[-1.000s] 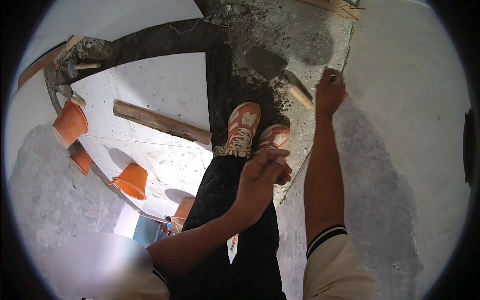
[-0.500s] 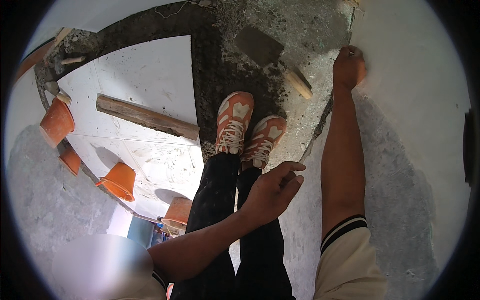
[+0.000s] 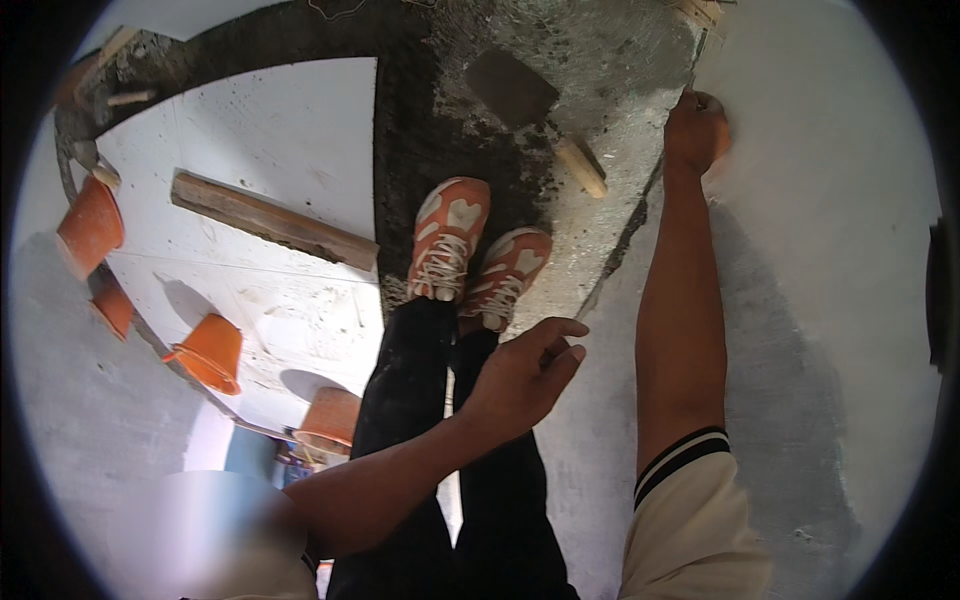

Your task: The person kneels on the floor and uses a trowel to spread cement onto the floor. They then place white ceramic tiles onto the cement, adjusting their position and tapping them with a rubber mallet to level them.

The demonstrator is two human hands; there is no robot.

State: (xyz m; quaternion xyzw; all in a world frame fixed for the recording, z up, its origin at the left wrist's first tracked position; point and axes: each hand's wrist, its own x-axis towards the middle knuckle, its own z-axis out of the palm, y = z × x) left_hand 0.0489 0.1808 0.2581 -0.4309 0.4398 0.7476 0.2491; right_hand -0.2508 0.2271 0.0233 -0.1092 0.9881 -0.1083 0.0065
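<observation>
My right hand point(image 3: 697, 134) is closed in a fist against the pale wall point(image 3: 800, 110) at the upper right. Its fingers curl inward, so whatever they may hold is hidden. Over my legs hovers my left hand point(image 3: 520, 385), its thumb and index finger apart and the other fingers loosely bent; nothing shows in it. Beyond my shoes a flat rectangular trowel point(image 3: 512, 88) lies on the floor beside the right wall. Its wooden handle point(image 3: 580, 168) points back toward me.
White tiles point(image 3: 290, 120) cover the floor at left, with a mortar-crusted wooden board point(image 3: 270, 220) across them. Several orange buckets point(image 3: 208, 353) stand along the left wall. Dark wet mortar point(image 3: 410, 130) borders the tiles. My orange and white shoes point(image 3: 447, 238) are beside the tile edge.
The floor, tiles, buckets and trowel have shifted left in the view. My left hand sits slightly further left in the same pose; my right fist stays against the wall.
</observation>
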